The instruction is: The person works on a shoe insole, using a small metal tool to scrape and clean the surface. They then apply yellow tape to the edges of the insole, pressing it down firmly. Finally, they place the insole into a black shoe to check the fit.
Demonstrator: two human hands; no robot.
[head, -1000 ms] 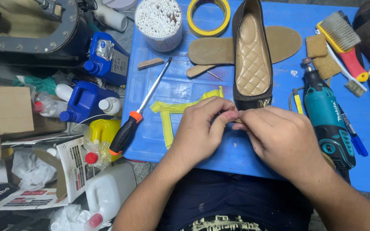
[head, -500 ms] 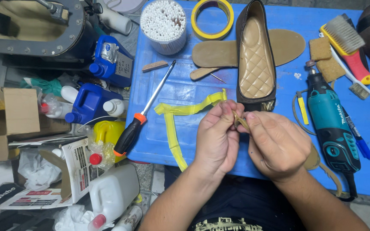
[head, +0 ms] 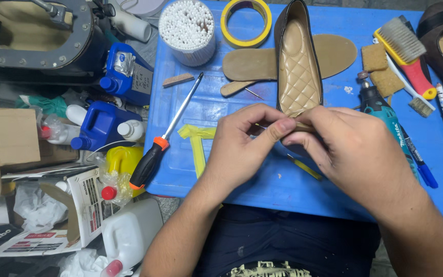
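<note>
- Left hand [head: 244,146]: fingers curled, thumb and forefinger pinched together at the tips.
- Right hand [head: 357,154]: knuckles up, fingertips meeting the left's.

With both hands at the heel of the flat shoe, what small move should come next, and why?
Probably press the heel edge down with the thumbs. Both the left hand and right hand pinch the heel end of the black shoe, and yellow tape lies loose beside them.
</note>
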